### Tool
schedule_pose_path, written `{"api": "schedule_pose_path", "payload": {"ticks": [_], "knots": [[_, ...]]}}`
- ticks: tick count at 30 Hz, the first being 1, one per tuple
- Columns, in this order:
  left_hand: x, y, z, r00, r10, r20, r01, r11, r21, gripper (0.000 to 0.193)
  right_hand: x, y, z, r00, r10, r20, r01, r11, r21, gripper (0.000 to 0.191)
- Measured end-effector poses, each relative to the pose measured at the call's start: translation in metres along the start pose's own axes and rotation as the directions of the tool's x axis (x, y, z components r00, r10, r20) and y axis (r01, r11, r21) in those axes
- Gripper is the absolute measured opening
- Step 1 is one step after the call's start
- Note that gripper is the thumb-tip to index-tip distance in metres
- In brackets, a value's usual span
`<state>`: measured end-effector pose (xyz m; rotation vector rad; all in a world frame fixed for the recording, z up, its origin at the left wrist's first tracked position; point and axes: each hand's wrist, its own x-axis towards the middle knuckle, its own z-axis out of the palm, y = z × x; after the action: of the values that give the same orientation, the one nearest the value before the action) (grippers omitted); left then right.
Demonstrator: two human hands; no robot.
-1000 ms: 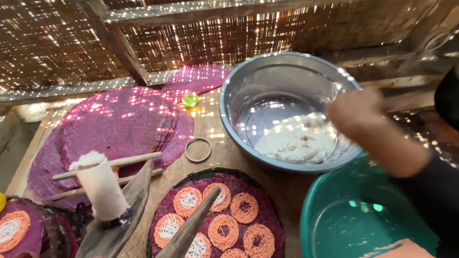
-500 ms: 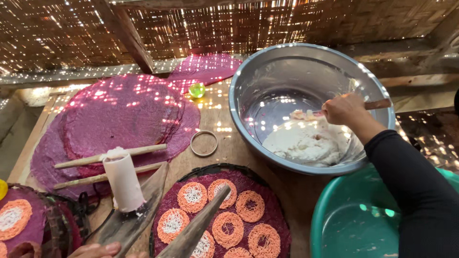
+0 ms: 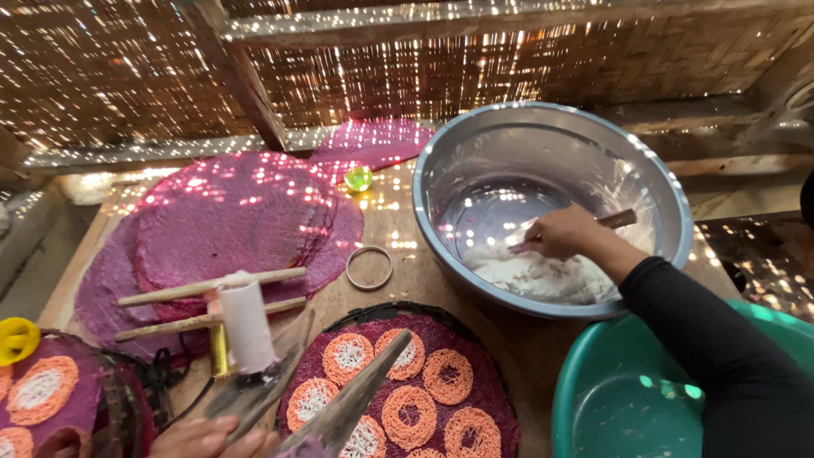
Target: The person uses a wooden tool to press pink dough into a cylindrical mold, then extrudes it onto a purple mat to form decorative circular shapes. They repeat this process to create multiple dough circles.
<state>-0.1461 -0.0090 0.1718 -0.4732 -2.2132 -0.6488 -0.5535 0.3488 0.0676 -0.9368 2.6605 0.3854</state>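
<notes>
Right hand [image 3: 566, 233] is closed around a wooden-handled scoop [image 3: 612, 220], down inside the big steel bowl [image 3: 644, 178], tool tip hidden in the white dough [image 3: 543, 276] that sits just below and in front of the knuckles. Left hand [image 3: 208, 437] only partly in frame at the bottom edge, fingers curled on the base of a metal press [image 3: 335, 416]; cannot tell how tight the hold is

Doing it well, my read: dough is piled on the near side of the bowl, so draw the scoop toward the wrist and lift a compact lump, not a smear up the wall. Keep the sleeve [image 3: 704, 339] off the wet rim. Bowl looks light and slippery, so push down, not sideways

Left of the right hand: a metal ring [image 3: 369, 268] on the wooden table [image 3: 407, 229], then stacked purple mats [image 3: 229, 225] with two sticks [image 3: 212, 287] across. Nearer the body, a round tray [image 3: 500, 407] of orange-white noodle rings [image 3: 411, 417]. Under the right forearm, a green basin [image 3: 610, 407]. White roller [image 3: 248, 326] stands just above the left hand
</notes>
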Motion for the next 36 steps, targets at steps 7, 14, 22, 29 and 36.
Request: {"api": "schedule_pose_path", "payload": {"ticks": [7,14,22,29,36], "knots": [[-0.012,0.006,0.007,0.997,-0.038,-0.07,0.041,0.999,0.031,0.032,-0.055,-0.005,-0.031,0.998,0.067,-0.018,-0.065,0.993,0.101,0.043],[-0.023,0.01,0.043,0.942,-0.212,-0.261,0.242,0.966,0.088,0.034,-0.224,-0.059,-0.094,0.845,0.035,-0.534,-0.023,0.999,0.029,0.029],[-0.04,0.021,0.04,0.918,-0.374,-0.135,0.387,0.918,0.09,0.037,-0.331,-0.204,-0.113,0.756,-0.107,-0.646,0.139,0.99,-0.001,0.033],[-0.066,0.033,0.0,0.871,-0.489,-0.044,0.485,0.843,0.234,0.059,-0.336,-0.337,-0.102,0.726,-0.295,-0.62,0.06,0.927,-0.371,0.044],[-0.104,-0.002,-0.055,0.913,-0.406,-0.048,0.396,0.851,0.345,0.056,-0.394,-0.42,-0.069,0.698,-0.246,-0.673,-0.116,0.888,-0.445,0.059]]}}
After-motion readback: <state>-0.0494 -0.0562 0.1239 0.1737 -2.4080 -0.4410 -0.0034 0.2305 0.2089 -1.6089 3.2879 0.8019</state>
